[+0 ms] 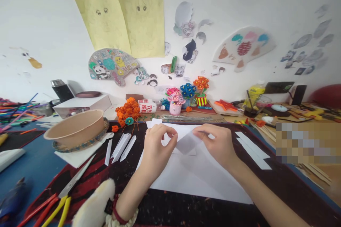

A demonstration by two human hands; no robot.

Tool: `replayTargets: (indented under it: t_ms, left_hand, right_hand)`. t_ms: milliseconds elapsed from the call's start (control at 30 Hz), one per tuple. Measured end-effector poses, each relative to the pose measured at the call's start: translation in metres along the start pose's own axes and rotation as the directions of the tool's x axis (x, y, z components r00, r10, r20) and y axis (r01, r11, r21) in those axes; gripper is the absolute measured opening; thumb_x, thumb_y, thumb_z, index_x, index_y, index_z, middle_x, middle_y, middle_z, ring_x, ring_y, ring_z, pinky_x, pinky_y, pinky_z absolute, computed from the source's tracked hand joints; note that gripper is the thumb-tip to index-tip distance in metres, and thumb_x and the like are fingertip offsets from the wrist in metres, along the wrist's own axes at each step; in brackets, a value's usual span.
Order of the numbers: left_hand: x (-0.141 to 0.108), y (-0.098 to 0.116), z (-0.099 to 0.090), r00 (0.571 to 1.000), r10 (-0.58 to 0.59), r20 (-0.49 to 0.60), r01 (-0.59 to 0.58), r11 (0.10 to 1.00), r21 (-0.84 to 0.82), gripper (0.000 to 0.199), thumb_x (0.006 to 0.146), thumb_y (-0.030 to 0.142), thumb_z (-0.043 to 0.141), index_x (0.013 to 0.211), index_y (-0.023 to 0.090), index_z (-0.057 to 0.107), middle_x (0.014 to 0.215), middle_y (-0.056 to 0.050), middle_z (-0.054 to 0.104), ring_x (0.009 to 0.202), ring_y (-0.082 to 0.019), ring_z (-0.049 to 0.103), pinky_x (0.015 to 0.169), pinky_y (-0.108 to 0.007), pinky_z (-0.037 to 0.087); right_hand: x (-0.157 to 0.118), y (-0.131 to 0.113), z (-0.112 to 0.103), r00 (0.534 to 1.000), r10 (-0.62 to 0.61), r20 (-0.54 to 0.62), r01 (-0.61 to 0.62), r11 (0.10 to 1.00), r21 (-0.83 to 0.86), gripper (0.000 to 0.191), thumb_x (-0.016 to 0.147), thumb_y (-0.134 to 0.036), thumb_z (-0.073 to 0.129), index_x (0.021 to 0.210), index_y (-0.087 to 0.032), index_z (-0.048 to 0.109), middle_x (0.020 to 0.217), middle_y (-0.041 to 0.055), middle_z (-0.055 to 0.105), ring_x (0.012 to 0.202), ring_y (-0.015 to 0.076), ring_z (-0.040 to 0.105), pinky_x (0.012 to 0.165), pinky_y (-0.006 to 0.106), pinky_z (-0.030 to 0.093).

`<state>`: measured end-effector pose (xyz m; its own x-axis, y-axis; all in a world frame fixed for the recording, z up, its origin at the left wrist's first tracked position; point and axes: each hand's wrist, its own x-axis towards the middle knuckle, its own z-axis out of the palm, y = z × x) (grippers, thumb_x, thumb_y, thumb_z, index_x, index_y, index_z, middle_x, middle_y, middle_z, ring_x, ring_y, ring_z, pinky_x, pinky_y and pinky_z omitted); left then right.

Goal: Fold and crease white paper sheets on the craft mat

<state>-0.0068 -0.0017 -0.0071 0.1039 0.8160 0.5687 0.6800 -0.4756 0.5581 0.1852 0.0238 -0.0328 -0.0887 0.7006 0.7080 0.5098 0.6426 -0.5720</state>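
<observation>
Above a large white sheet of paper [202,181] a small piece of white paper [188,142] is held up, its near face in shadow. My left hand [160,142] pinches it at the left side with thumb and forefinger. At the upper right corner, my right hand [218,142] has its thumb and fingers closed on the same piece. Folded white paper strips [121,148] lie on the dark mat to the left. More flat paper strips [253,150] lie to the right of my right hand.
Scissors [70,186] lie open at the left, beside red-handled pliers [44,209]. A beige bowl [76,127] stands behind them. Orange craft flowers [128,111], a plastic bottle [149,106] and small flower pots [175,109] line the back. Thin wooden sticks [314,173] lie at right.
</observation>
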Motion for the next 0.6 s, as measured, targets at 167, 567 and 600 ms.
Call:
replayTargets:
  t_ms: [167, 567, 600]
  left_hand:
    - [-0.005, 0.003, 0.007, 0.998, 0.022, 0.067, -0.020, 0.999, -0.031, 0.008, 0.080, 0.016, 0.059, 0.075, 0.022, 0.062, 0.074, 0.002, 0.065, 0.070, -0.015, 0.052, 0.071, -0.032, 0.036]
    - [-0.004, 0.004, 0.008, 0.997, 0.013, 0.074, -0.012, 1.000, -0.013, 0.009, 0.080, 0.017, 0.058, 0.074, 0.022, 0.061, 0.074, 0.002, 0.064, 0.069, -0.015, 0.053, 0.072, -0.032, 0.035]
    - [-0.004, 0.004, 0.008, 0.997, 0.016, 0.077, -0.015, 1.000, -0.013, 0.009, 0.081, 0.017, 0.058, 0.073, 0.022, 0.061, 0.073, 0.002, 0.064, 0.069, -0.015, 0.053, 0.071, -0.032, 0.035]
  right_hand:
    - [-0.006, -0.013, 0.011, 0.990, -0.112, 0.087, 0.110, 0.993, 0.031, 0.022, 0.087, -0.015, 0.054, 0.072, -0.022, 0.068, 0.069, 0.0011, 0.071, 0.062, 0.0164, 0.063, 0.060, 0.028, 0.048]
    - [-0.005, -0.014, 0.009, 0.993, -0.097, 0.068, 0.094, 0.994, 0.056, 0.020, 0.086, -0.014, 0.056, 0.073, -0.022, 0.069, 0.069, 0.0006, 0.071, 0.062, 0.0160, 0.063, 0.060, 0.027, 0.048]
    - [-0.005, -0.014, 0.010, 0.993, -0.096, 0.065, 0.093, 0.994, 0.057, 0.020, 0.085, -0.013, 0.056, 0.072, -0.022, 0.069, 0.069, 0.0005, 0.071, 0.062, 0.0160, 0.063, 0.060, 0.027, 0.048]
